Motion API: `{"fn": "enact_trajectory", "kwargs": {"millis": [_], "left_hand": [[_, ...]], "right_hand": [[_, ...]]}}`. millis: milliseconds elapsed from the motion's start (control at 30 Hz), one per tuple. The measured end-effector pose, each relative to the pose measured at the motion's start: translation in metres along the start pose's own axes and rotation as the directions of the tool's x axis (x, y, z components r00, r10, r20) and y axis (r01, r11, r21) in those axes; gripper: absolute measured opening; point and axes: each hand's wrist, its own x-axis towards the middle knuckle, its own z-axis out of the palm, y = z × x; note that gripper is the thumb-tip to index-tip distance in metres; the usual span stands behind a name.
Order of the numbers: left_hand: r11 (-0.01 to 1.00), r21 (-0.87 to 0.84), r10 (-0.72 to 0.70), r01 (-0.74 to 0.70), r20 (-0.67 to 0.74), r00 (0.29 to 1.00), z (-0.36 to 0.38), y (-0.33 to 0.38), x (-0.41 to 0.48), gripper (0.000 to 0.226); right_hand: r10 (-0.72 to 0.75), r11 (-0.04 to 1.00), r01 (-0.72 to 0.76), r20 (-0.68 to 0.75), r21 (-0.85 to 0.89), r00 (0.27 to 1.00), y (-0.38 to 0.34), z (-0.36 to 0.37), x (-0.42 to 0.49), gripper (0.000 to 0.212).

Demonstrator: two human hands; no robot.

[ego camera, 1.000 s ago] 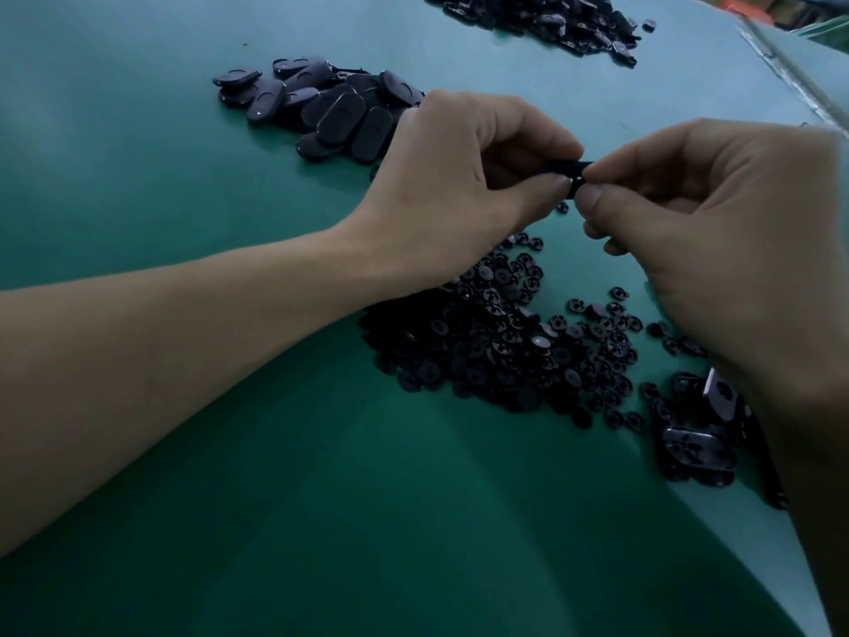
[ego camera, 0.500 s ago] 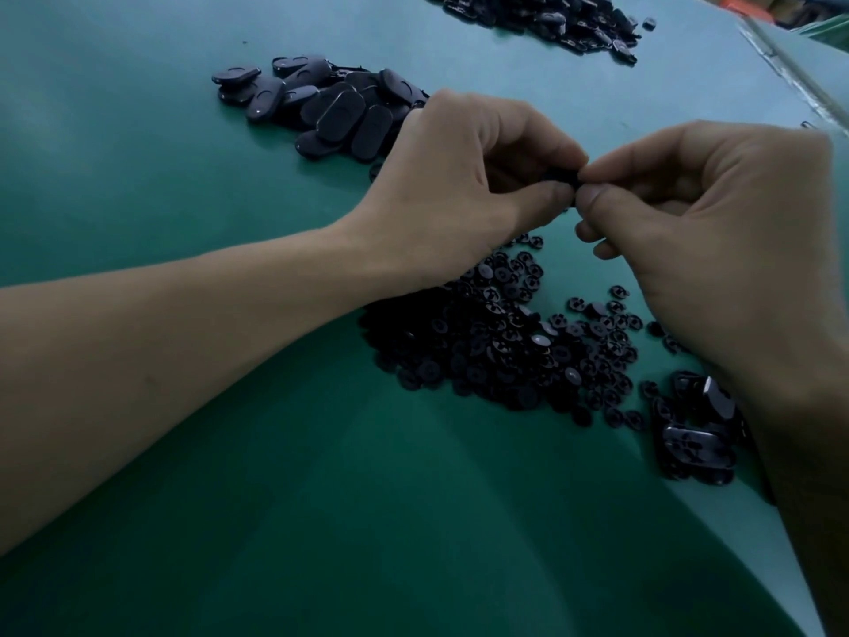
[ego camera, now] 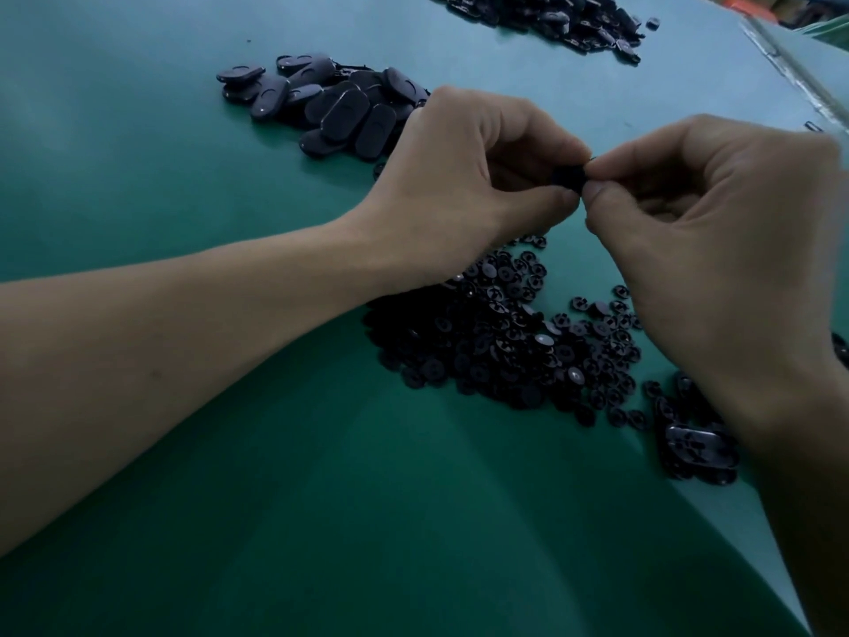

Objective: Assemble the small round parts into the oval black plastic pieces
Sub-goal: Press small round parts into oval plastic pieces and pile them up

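My left hand (ego camera: 464,177) and my right hand (ego camera: 716,232) meet above the green table, fingertips pressed together. Between them I pinch an oval black plastic piece (ego camera: 568,176), mostly hidden by fingers; whether a small round part sits in it I cannot see. Below the hands lies a heap of small round parts (ego camera: 500,337). A pile of oval black pieces (ego camera: 331,108) lies behind my left hand.
A second heap of black parts (ego camera: 551,13) lies at the far edge. A few black pieces (ego camera: 698,445) lie under my right wrist. The green table mat (ego camera: 138,186) ends at a metal strip (ego camera: 790,66) at upper right.
The two hands have closed tighter together, so the piece between them shows less. My right fingertips shifted slightly left onto it.
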Motion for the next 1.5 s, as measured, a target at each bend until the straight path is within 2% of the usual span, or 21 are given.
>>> {"fn": "enact_trajectory", "kwargs": {"millis": [267, 500, 767, 1000, 1100, 1200, 1267, 1333, 1500], "left_hand": [[1.0, 0.018, 0.009, -0.01, 0.01, 1.0, 0.0, 0.003, 0.001, 0.022], [1.0, 0.015, 0.013, -0.013, 0.001, 1.0, -0.001, 0.003, 0.001, 0.019], [0.997, -0.071, 0.002, -0.003, -0.011, 1.0, 0.0, 0.003, 0.001, 0.014], [0.995, -0.094, -0.025, 0.024, -0.009, 1.0, 0.001, 0.002, 0.002, 0.018], [0.991, -0.121, -0.059, 0.056, -0.017, 0.998, 0.0, 0.002, 0.002, 0.021], [0.99, -0.123, -0.078, 0.074, -0.026, 0.997, -0.001, 0.002, 0.002, 0.023], [0.99, -0.12, -0.082, 0.077, -0.031, 0.996, -0.001, 0.003, 0.002, 0.023], [0.989, -0.123, -0.087, 0.082, -0.037, 0.996, -0.002, 0.003, 0.002, 0.023], [0.985, -0.148, -0.097, 0.089, -0.046, 0.994, -0.002, 0.003, 0.002, 0.021]], "right_hand": [[0.068, 0.984, -0.088, 0.128, 0.153, 0.989, 0.004, -0.005, 0.004, 0.019], [0.085, 0.979, -0.099, 0.089, 0.177, 0.992, 0.009, -0.006, 0.005, 0.015], [0.024, 0.981, -0.043, 0.102, 0.189, 0.995, 0.014, -0.008, 0.006, 0.012], [0.035, 0.978, -0.056, 0.106, 0.201, 0.994, 0.021, -0.008, 0.008, 0.012], [0.069, 0.987, -0.079, 0.077, 0.142, 0.995, 0.027, -0.008, 0.009, 0.03], [0.17, 0.965, -0.187, 0.105, 0.183, 0.98, 0.031, -0.006, 0.009, 0.049], [0.208, 0.937, -0.248, 0.177, 0.247, 0.962, 0.031, -0.004, 0.008, 0.036], [0.175, 0.926, -0.232, 0.204, 0.299, 0.963, 0.028, 0.0, 0.007, 0.009], [0.129, 0.921, -0.182, 0.173, 0.344, 0.976, 0.023, -0.001, 0.007, 0.005]]}}
